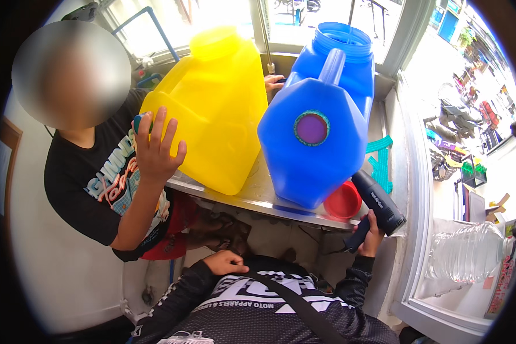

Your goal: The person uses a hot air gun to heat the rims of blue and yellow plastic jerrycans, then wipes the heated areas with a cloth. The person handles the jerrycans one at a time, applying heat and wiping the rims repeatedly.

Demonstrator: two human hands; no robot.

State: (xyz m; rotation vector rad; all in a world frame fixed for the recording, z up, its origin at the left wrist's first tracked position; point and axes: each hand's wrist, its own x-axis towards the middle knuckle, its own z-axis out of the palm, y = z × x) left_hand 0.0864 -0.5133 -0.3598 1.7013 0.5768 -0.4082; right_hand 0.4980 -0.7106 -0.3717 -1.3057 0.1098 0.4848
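My right hand (370,235) grips the handle of a black hot air gun (379,202). Its nozzle points at the lower right side of a blue plastic water jug (314,167); whether they touch, I cannot tell. A round purple disc with a teal rim (311,128) sits on the jug's slanted face. The jug's neck (344,38) is uncapped, with a thin streak running into it. My left hand (227,263) rests curled against my shirt by a black strap (284,290); whether it holds the strap is unclear. Below the nozzle lies a red round lid (344,200).
Left of the blue jug, a yellow jug (215,116) tilts on the metal counter (258,182). A co-worker's hand (159,146) with a teal object is beside it; another hand (274,81) shows behind. Teal ribbed pieces (382,167) lie right. A clear bottle (466,253) lies near the window frame.
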